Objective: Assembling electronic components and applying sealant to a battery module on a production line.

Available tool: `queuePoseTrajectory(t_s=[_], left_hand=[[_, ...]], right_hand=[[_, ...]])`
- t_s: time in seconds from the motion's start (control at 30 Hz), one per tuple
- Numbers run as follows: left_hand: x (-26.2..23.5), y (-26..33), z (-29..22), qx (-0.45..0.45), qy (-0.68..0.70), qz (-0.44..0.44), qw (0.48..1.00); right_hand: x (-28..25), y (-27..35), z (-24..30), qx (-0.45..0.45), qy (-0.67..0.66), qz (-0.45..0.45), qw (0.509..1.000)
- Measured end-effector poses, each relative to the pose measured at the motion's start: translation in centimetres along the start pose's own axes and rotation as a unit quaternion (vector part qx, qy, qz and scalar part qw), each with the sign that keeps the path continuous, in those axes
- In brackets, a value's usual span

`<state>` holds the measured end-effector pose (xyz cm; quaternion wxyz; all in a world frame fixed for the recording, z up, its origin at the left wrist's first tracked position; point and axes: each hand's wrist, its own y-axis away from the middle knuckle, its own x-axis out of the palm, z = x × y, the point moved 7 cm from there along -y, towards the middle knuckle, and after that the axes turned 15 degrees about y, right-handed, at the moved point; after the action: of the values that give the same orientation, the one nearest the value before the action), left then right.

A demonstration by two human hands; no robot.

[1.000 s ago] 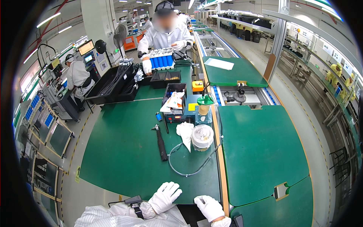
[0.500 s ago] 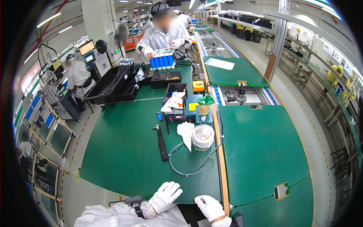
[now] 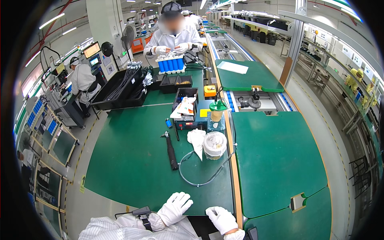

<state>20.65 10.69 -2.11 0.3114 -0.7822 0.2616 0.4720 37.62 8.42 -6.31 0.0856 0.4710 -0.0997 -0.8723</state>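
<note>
Both my hands wear white gloves and rest at the near edge of the green work table (image 3: pixel 132 168). My left hand (image 3: pixel 175 207) lies flat with its fingers spread and holds nothing. My right hand (image 3: pixel 221 218) rests on the edge with fingers loosely curled, also holding nothing. A black hand tool (image 3: pixel 171 151) lies on the mat ahead of them. A grey hose (image 3: pixel 200 183) loops toward a round white container (image 3: pixel 215 145), with a white cloth (image 3: pixel 197 140) beside it.
Across the table a person in a white coat handles a block of blue cylinders (image 3: pixel 171 64). A black tray of cables (image 3: pixel 120 86), parts bins (image 3: pixel 176 82), a small power unit (image 3: pixel 188 120) and a green-lidded bottle (image 3: pixel 217 110) stand beyond. A conveyor (image 3: pixel 256 102) runs right; another worker sits far left.
My hands have hardly moved. The person opposite has shifted the block of blue cylinders a little on the far side of the table.
</note>
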Motion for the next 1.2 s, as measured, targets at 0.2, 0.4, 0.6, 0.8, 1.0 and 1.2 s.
queuePoseTrajectory(t_s=[0.2,0.4,0.6,0.8,1.0,1.2], left_hand=[[0.9,0.5,0.6,-0.017,0.004,0.022,1.0],[1.2,0.5,0.7,-0.038,0.005,0.051,0.998],[1.1,0.5,0.7,-0.036,0.007,0.049,0.998],[1.0,0.5,0.7,-0.033,0.009,0.04,0.999],[1.1,0.6,0.7,-0.03,0.008,0.034,0.999],[1.0,0.5,0.6,-0.029,0.004,0.037,0.999]], right_hand=[[0.1,0.0,-0.1,0.007,-0.002,0.003,1.0],[0.0,0.0,0.0,0.009,-0.002,0.01,1.0],[-0.1,0.0,0.0,0.01,-0.002,0.011,1.0],[0.0,0.0,0.0,0.006,0.002,0.008,1.0],[0.0,0.1,0.0,0.005,0.002,0.006,1.0],[0.0,0.1,0.0,0.001,0.003,0.004,1.0]])
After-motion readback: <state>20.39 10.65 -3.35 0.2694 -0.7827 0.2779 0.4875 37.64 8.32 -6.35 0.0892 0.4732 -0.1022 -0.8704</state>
